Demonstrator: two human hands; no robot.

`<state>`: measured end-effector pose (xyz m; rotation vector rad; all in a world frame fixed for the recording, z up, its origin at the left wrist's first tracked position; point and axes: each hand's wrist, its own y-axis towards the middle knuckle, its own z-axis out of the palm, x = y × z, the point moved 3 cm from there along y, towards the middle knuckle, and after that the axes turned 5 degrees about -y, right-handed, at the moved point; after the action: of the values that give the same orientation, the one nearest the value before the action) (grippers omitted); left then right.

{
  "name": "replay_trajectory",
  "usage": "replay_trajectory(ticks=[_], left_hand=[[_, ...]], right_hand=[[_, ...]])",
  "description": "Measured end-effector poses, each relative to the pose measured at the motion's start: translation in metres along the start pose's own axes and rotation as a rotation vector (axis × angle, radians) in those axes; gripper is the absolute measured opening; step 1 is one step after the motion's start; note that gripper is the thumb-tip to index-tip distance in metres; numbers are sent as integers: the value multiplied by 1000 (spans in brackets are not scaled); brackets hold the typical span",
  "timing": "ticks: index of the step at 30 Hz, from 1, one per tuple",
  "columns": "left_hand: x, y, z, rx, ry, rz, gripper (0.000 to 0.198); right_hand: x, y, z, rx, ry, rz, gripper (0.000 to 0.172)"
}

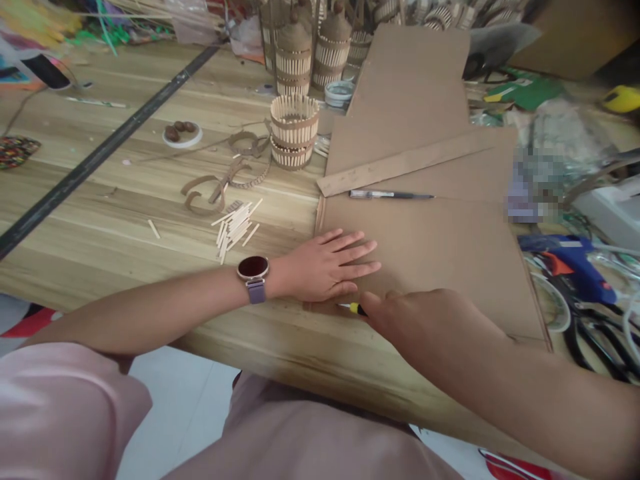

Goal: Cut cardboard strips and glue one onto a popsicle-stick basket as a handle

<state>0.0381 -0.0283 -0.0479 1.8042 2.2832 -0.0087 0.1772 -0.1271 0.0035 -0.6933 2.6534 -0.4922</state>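
My left hand [327, 265] lies flat, fingers spread, on the near left corner of a brown cardboard sheet [440, 247]. My right hand [425, 320] is closed around a small yellow-and-black cutter [353, 308], whose tip sits at the sheet's near edge just below my left fingers. A wooden ruler [400, 165] rests diagonally across the cardboard farther back, and a pen [390, 195] lies just in front of it. A watch is on my left wrist.
Short wooden sticks [235, 227] and curled brown strips [215, 187] lie left of the sheet. Small slatted stick baskets [294, 130] stand behind. A blue glue gun [575, 263] and cables are at the right. A dish [183, 133] sits farther left.
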Motion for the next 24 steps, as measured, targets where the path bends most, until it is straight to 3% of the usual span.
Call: replay_trajectory(ticks=[3, 8, 18, 24], left_hand=[[1, 0, 1, 1, -7, 8, 52], [0, -2, 0, -10, -15, 31, 51], [-1, -3, -4, 15, -22, 16, 50], [-4, 10, -9, -52, -28, -32, 46]], right_hand=[[-2, 1, -10, 90, -140, -73, 49], [-8, 1, -27, 210, -81, -56, 43], [-5, -4, -19, 38, -94, -143, 39], [-9, -2, -20, 112, -67, -137, 41]])
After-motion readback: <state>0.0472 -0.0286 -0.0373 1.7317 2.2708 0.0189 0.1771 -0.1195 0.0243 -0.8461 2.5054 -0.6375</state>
